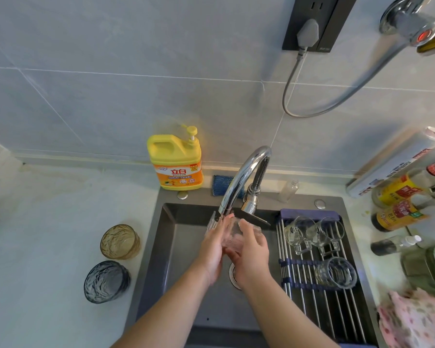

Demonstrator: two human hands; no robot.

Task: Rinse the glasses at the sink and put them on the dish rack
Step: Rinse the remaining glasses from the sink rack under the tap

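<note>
Head view: left hand [212, 249] and right hand [252, 258] cupped around clear glass [232, 239] beneath faucet [241, 177], forearms over sink [176, 247].

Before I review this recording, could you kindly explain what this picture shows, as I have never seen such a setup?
No machine here: a person wears a camera on the head, looking down at their own hands, and this one picture comes from it. The left hand and right hand hold a clear glass under the tap, over the sink. On the dish rack across the sink's right side lie a tumbler, a handled cup and a second cup. On the counter to the left stand an amber glass and a blue-grey glass.
</note>
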